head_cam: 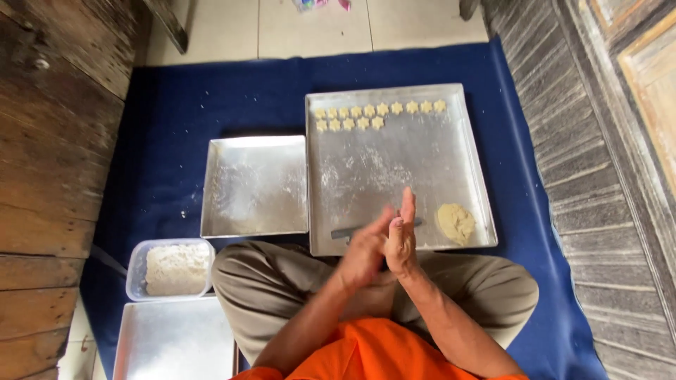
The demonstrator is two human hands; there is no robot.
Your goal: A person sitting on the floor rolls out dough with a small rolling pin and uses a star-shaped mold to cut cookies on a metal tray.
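While pressed palm to palm over the lap, left hand [364, 255] and right hand [401, 239] possibly rolling something unseen; cannot tell. Dough lump [455, 222] on large tray [394, 172] near right: soft, light, crumbly; best pinched gently.

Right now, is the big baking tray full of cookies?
No, mostly bare: the big tray holds two short rows of cookies and a dough lump.
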